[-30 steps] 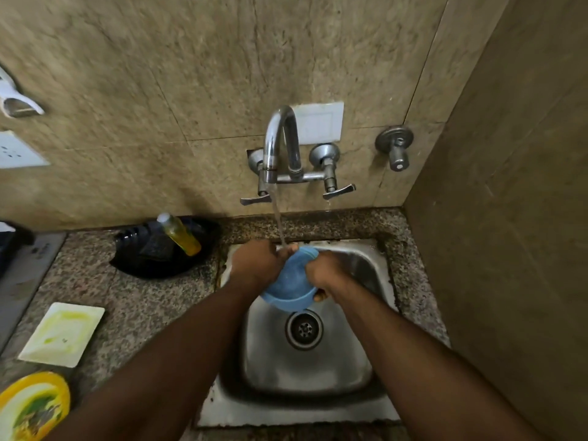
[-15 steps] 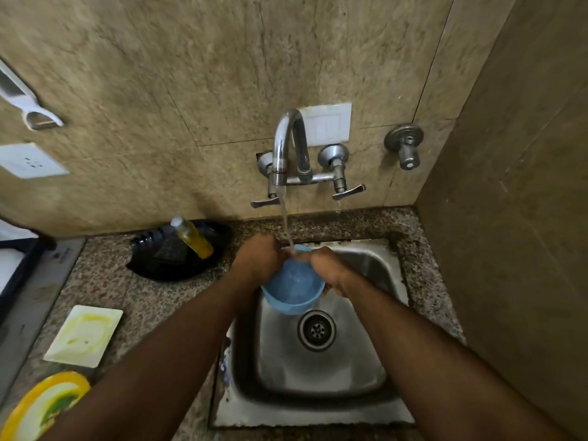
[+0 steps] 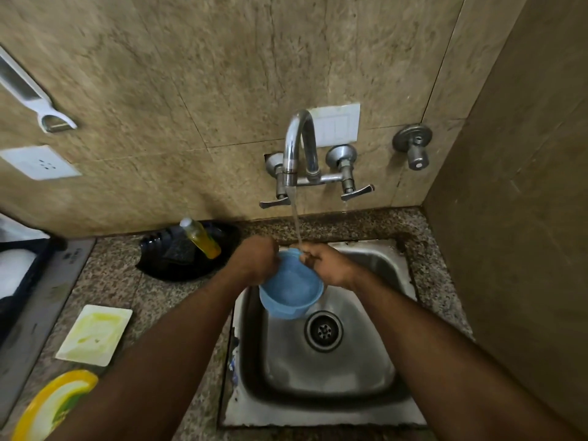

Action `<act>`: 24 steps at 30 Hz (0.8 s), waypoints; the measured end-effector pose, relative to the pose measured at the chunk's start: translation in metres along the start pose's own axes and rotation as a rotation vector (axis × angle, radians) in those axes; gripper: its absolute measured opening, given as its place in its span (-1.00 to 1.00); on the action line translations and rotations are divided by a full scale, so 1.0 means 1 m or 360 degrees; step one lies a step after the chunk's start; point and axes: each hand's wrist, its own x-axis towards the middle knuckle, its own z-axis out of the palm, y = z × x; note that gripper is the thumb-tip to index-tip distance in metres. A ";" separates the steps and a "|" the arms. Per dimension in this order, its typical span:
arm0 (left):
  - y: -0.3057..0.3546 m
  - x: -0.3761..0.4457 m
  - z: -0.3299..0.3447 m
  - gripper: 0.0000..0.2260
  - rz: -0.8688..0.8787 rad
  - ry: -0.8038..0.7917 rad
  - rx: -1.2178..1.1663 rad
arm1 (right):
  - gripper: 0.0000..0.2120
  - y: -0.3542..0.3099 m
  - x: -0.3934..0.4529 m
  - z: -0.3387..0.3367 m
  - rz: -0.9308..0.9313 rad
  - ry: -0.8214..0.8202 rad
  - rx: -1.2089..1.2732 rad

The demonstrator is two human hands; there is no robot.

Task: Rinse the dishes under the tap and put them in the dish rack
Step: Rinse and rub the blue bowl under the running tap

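Observation:
A blue plastic bowl (image 3: 291, 289) hangs over the back of the steel sink (image 3: 327, 374), its opening turned toward me. My left hand (image 3: 256, 261) grips its left rim and my right hand (image 3: 327, 264) grips its far right rim. Water runs from the chrome tap (image 3: 297, 144) in a thin stream onto the bowl's far edge, between my two hands. A dirty white square plate (image 3: 95, 334) and a yellow plate (image 3: 51, 405) lie on the granite counter at the left.
A black tray (image 3: 165, 262) holding a yellow soap bottle (image 3: 202, 238) sits behind the sink at the left. A dark crate (image 3: 22, 275) stands at the far left edge. Tiled walls close in behind and on the right.
The bowl has tipped so its opening faces me more, and it sits slightly lower. The view has shifted a little to the left. Both hands keep their hold.

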 end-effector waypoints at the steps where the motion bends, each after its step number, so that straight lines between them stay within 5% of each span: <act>1: 0.000 0.000 0.000 -0.77 0.0003 0.0009 0.0019 | -0.74 0.000 0.000 0.001 0.0012 -0.0003 0.0045; 7: 0.005 -0.003 0.003 -0.80 -0.0048 0.0224 0.0013 | -0.79 -0.010 0.004 0.012 0.0060 0.0523 0.0029; 12: 0.012 -0.016 0.022 -0.80 -0.0148 0.0295 -0.0061 | -0.74 -0.011 -0.006 0.004 0.0560 0.0221 0.0355; 17: 0.060 -0.047 0.057 -0.47 0.0042 0.0145 0.0290 | -0.74 0.002 -0.006 0.004 0.0389 0.0663 -0.0139; 24: 0.066 -0.041 0.075 -0.68 0.0335 0.0053 0.0207 | -0.71 0.020 -0.024 0.006 0.0216 0.0855 -0.0243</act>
